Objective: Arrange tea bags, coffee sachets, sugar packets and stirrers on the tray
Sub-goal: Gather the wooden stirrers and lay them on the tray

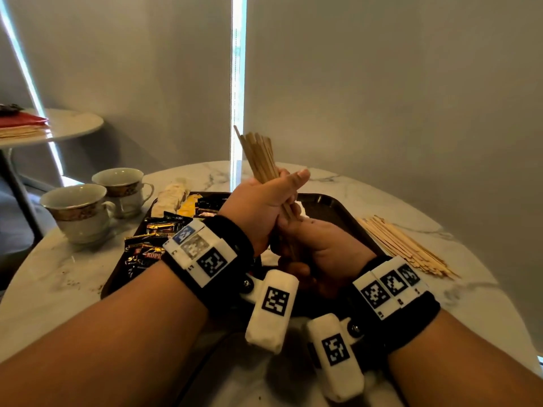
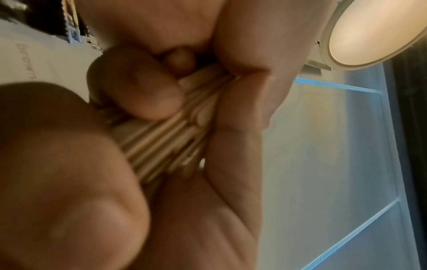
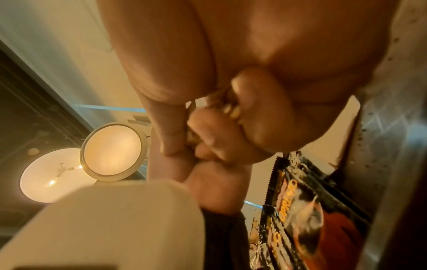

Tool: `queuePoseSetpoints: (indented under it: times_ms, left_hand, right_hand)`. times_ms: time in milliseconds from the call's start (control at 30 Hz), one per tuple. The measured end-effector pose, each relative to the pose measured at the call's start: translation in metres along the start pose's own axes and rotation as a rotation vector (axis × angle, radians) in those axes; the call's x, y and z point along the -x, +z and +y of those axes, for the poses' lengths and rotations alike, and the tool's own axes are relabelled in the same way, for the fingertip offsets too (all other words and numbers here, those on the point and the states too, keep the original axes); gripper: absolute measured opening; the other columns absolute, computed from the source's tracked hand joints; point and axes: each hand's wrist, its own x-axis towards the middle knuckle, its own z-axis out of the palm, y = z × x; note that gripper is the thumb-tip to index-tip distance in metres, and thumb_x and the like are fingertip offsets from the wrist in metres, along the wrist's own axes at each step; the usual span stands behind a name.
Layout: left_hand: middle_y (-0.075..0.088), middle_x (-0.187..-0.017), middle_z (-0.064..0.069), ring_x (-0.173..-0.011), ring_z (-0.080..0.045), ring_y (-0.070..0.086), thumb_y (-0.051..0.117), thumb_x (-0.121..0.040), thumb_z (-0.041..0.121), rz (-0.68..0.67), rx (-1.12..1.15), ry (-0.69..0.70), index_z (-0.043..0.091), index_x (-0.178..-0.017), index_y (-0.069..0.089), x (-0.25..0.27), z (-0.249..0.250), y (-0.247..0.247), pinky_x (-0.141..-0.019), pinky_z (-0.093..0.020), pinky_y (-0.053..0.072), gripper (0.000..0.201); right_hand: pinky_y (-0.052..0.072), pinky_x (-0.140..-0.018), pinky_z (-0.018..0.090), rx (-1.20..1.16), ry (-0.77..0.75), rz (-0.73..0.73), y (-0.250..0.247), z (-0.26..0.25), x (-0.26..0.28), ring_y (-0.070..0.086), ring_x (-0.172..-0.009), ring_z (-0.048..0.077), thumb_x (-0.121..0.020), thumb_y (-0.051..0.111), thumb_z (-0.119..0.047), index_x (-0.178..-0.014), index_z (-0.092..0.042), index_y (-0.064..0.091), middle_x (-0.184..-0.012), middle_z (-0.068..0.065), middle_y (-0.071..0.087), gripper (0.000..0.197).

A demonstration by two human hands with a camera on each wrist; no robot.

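Two hands on one bundle of stirrers [image 1: 260, 155], held upright above the tray [image 1: 338, 205]. Left hand [image 1: 258, 207] wrapped round the middle, fingers curled tight; right hand [image 1: 317, 251] closed round the lower ends beneath it. Left wrist view confirmed sticks [image 2: 161, 135] squeezed between fingers and palm, ends uneven. Second heap of stirrers [image 1: 405, 245] lying loose on the surface [image 1: 58, 277], just right of the tray. Coffee sachets [image 1: 147, 251] and pale packets [image 1: 170, 198] already lined up on the tray's left side.

Risks, judged: uneven ends meant a few sticks could slide out if either grip eased, dropping onto the sachets and scattering the rows. Top of bundle fanned out, so lowering at a tilt could spill sticks over the tray rim. Two cups [image 1: 79, 210] near the left edge, unlikely to be hit.
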Motion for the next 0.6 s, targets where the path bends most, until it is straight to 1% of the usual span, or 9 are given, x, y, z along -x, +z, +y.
queuePoseSetpoints:
  times_ms: [100,167,233,267,367,433,467,533,600]
  left_hand:
    - [0.057,-0.067,0.001,-0.068,-0.016,0.062,0.078,-0.075,0.028,-0.043,0.028,0.007,0.017,-0.077,0.055,-0.001,0.0,-0.006,-0.059,-0.034,0.054,0.026]
    - [0.065,-0.069,0.003,-0.074,-0.016,0.068,0.08,-0.067,0.03,-0.054,0.031,0.021,0.016,-0.086,0.06,-0.001,0.0,-0.009,-0.064,-0.037,0.057,0.031]
    - [0.067,-0.074,0.002,-0.075,-0.016,0.07,0.079,-0.07,0.028,-0.061,0.084,0.01,0.013,-0.094,0.06,-0.001,0.001,-0.013,-0.066,-0.038,0.058,0.034]
    - [0.067,-0.075,0.001,-0.072,-0.017,0.069,0.078,-0.074,0.028,-0.071,0.128,-0.007,0.012,-0.095,0.06,-0.001,0.002,-0.014,-0.064,-0.037,0.058,0.032]
    - [0.06,-0.071,0.0,-0.063,-0.017,0.063,0.075,-0.081,0.03,-0.121,0.202,-0.072,0.013,-0.086,0.057,-0.001,0.006,-0.015,-0.059,-0.034,0.056,0.026]
    - [0.05,-0.065,0.002,-0.058,-0.016,0.056,0.07,-0.086,0.029,-0.145,0.179,-0.082,0.016,-0.076,0.051,-0.002,0.008,-0.016,-0.062,-0.035,0.053,0.026]
    - [0.046,-0.063,0.002,-0.056,-0.015,0.053,0.067,-0.09,0.027,-0.147,0.169,-0.076,0.018,-0.074,0.049,-0.003,0.009,-0.016,-0.064,-0.035,0.052,0.026]
    - [0.043,-0.06,0.003,-0.053,-0.015,0.05,0.064,-0.095,0.022,-0.112,0.153,-0.044,0.02,-0.071,0.048,-0.003,0.009,-0.015,-0.066,-0.036,0.049,0.029]
    - [0.045,-0.059,0.002,-0.053,-0.017,0.05,0.067,-0.094,0.02,-0.038,0.15,0.009,0.02,-0.068,0.051,-0.006,0.008,-0.015,-0.062,-0.035,0.049,0.031]
  right_hand:
    - [0.026,-0.041,0.02,-0.026,0.017,0.026,0.001,-0.002,0.001,0.037,-0.041,0.009,-0.084,0.068,-0.037,-0.097,-0.019,0.059,-0.072,0.001,0.052,0.024]
    - [0.025,-0.041,0.019,-0.038,0.021,0.029,0.001,-0.002,0.001,0.037,-0.041,0.009,-0.086,0.065,-0.035,-0.093,-0.02,0.059,-0.07,0.0,0.051,0.018]
    - [0.024,-0.041,0.019,-0.066,0.023,0.023,0.002,0.0,0.0,0.037,-0.039,0.008,-0.084,0.065,-0.035,-0.091,-0.02,0.058,-0.068,0.0,0.051,0.018]
    - [0.025,-0.04,0.018,-0.082,0.024,0.015,0.002,0.0,0.0,0.037,-0.038,0.008,-0.083,0.066,-0.035,-0.091,-0.019,0.057,-0.068,0.0,0.051,0.02]
    - [0.024,-0.04,0.018,-0.1,0.033,-0.027,-0.001,0.002,0.001,0.039,-0.039,0.008,-0.078,0.074,-0.035,-0.097,-0.017,0.056,-0.07,0.002,0.051,0.032]
    - [0.024,-0.041,0.019,-0.088,0.039,-0.064,-0.001,0.004,-0.001,0.04,-0.04,0.008,-0.073,0.083,-0.038,-0.099,-0.015,0.056,-0.073,0.004,0.052,0.044]
    - [0.023,-0.041,0.019,-0.075,0.037,-0.07,-0.002,0.005,-0.002,0.041,-0.04,0.009,-0.07,0.085,-0.04,-0.1,-0.014,0.055,-0.074,0.004,0.053,0.05]
    - [0.022,-0.043,0.021,-0.051,0.031,-0.042,0.001,0.005,-0.003,0.041,-0.042,0.008,-0.069,0.084,-0.042,-0.105,-0.011,0.054,-0.075,0.005,0.057,0.056]
    - [0.025,-0.042,0.02,-0.075,0.038,0.02,0.004,0.003,-0.003,0.042,-0.046,0.009,-0.076,0.075,-0.045,-0.112,-0.01,0.056,-0.078,0.004,0.059,0.053]
